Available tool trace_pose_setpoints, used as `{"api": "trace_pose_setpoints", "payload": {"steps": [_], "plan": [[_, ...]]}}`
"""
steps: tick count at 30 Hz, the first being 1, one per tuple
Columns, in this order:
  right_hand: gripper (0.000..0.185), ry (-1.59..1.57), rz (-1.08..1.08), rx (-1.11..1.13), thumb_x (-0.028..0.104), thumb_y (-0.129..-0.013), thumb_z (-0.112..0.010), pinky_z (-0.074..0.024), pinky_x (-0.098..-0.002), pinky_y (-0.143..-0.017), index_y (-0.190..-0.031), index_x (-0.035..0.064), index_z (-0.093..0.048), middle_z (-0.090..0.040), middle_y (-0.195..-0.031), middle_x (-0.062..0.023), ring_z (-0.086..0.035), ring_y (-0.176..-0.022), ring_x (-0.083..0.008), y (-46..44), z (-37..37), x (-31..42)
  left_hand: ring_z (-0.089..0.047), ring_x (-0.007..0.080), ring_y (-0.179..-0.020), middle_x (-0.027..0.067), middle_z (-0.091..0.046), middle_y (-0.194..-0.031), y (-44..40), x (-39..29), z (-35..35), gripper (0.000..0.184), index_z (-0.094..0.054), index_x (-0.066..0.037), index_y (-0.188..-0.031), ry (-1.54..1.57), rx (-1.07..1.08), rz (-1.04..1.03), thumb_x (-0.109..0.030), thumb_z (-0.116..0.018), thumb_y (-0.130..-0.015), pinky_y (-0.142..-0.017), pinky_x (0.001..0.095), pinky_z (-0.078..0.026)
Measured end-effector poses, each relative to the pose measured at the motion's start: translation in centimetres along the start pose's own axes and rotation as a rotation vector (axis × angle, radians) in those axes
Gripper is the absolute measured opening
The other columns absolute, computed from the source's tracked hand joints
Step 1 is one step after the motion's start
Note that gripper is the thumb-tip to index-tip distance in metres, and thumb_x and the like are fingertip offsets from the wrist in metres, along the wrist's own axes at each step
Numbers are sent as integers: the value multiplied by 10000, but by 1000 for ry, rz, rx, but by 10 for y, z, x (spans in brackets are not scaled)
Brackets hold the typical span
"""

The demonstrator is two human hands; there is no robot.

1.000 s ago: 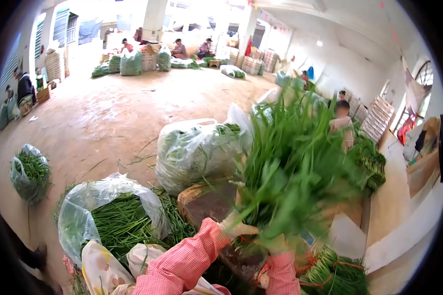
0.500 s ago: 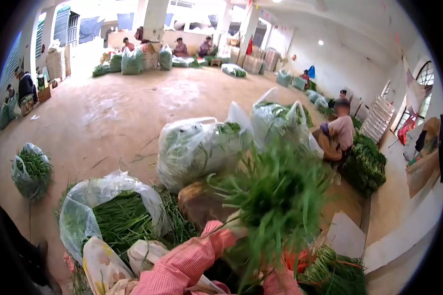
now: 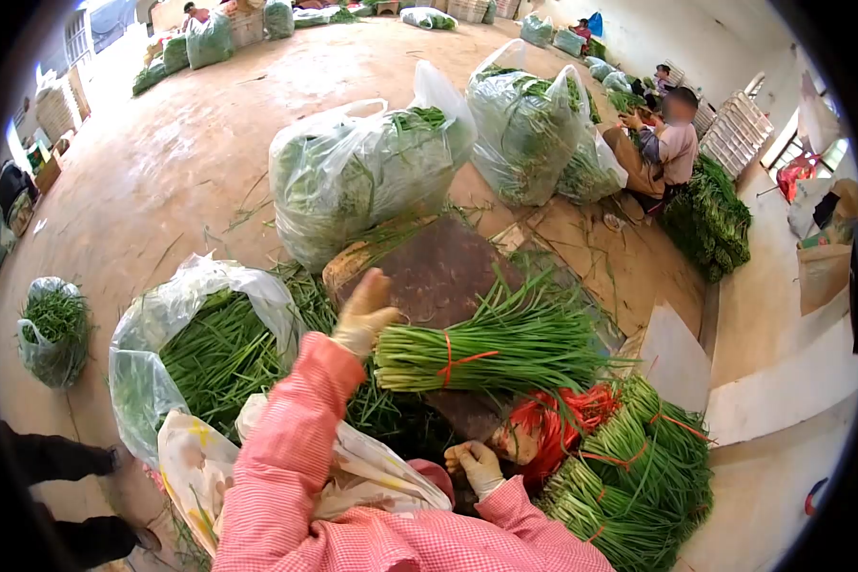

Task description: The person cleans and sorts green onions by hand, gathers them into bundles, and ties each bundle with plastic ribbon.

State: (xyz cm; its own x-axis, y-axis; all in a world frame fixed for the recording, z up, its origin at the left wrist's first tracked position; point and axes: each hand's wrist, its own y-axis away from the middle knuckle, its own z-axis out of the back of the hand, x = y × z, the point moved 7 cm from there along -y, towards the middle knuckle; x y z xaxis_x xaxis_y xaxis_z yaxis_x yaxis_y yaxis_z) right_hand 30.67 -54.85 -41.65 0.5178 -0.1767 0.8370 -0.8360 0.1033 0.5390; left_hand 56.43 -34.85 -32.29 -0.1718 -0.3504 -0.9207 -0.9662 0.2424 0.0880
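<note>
A bundle of green chives [image 3: 486,351], tied with a red strip, lies across a dark worn board [image 3: 439,272], its pale stem ends to the left. My left hand [image 3: 364,315], in a pale glove, is open beside those ends with fingers stretched; whether it touches them I cannot tell. Low in front of the board, my gloved right hand [image 3: 477,467] has its fingers curled; anything inside is hidden. Close by on its right hang loose red ties [image 3: 567,415]. Several tied chive bundles [image 3: 629,467] are piled at the lower right.
An open plastic bag [image 3: 143,372] of loose greens stands at left. Filled bags [image 3: 353,181] stand behind the board. A smaller bag [image 3: 52,334] sits far left, near dark trouser legs [image 3: 62,458]. A seated person [image 3: 672,143] works at right beside stacked greens [image 3: 710,219].
The chive bundle, raised and blurred before, now lies on the board. My left hand is off to its left, my right hand below it. The view has tilted down.
</note>
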Motion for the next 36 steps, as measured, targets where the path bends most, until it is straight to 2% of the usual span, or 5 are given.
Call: {"api": "trace_pose_setpoints", "payload": {"steps": [7, 11, 13, 27, 36], "plan": [[238, 858, 1237, -151, 106, -802, -613, -519, -341, -625, -1039, 90, -626, -625, -1026, -135, -635, -685, -289, 26, -50, 193, -188, 340, -1360, 221, -222, -1455, 21, -41, 48, 823, -248, -19, -1401, -1120, -236, -312, -243, -705, -754, -1099, 390, -179], [409, 1425, 897, -204, 100, -793, -553, -513, -393, -629, -1201, 90, -523, -604, -1086, -153, -626, -743, -322, -22, -73, 205, -191, 345, -1358, 202, -236, -1457, 7, 23, 39, 714, -282, -41, -1398, -1132, -223, -300, -411, -558, -853, -1095, 410, -173], [392, 1734, 711, -222, 121, -801, -530, -517, -382, -604, -1187, 65, -503, -642, -963, -123, -635, -665, -294, -54, -63, 188, -290, 299, -1323, 157, -342, -1418, 30, 40, 17, 629, -350, -40, -1371, -354, -91, 491, -410, -506, -886, -1084, 384, -210], [196, 1528, 468, -85, 219, -803, -512, -498, -408, -694, -868, 88, -643, -655, -841, -94, -629, -803, -303, -51, -36, 129, -614, 139, -826, 76, -673, -923, 54, -7, 12, 284, -619, -77, -1135, -1009, 247, 358, -167, -606, -866, -758, 265, -487], [201, 1550, 457, -65, 235, -808, -510, -493, -400, -722, -872, 85, -628, -648, -880, -98, -622, -843, -295, -57, -36, 122, -611, 225, -719, 84, -641, -793, 56, -115, 1, 174, -667, -125, -942, -1564, -114, -629, -61, -630, -785, -620, 324, -499]]}}
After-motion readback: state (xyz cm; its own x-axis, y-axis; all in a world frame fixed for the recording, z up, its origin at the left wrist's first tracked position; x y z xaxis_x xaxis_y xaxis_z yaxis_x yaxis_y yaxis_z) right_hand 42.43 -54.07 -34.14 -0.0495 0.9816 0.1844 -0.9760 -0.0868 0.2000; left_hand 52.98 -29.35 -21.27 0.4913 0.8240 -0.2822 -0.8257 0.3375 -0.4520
